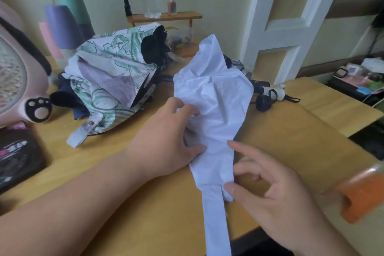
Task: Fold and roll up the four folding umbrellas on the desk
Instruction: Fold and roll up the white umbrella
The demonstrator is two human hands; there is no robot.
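A light wooden desk (291, 141) is noted against a pale wall, beside a white frame (280, 27). A pale, creased umbrella (216, 100) is laid mid-desk, its long axis running near to far, with the strap (216, 224) nearest the viewer. Its canopy is gripped by the left hand (166, 141). Its edge is touched by the right hand (276, 193), fingers spread.

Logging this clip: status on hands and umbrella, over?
Left hand grips white umbrella, canopy loose, unrolled. Right hand touches its edge, fingers relaxed. Floral umbrella heaped beside, not blocking.
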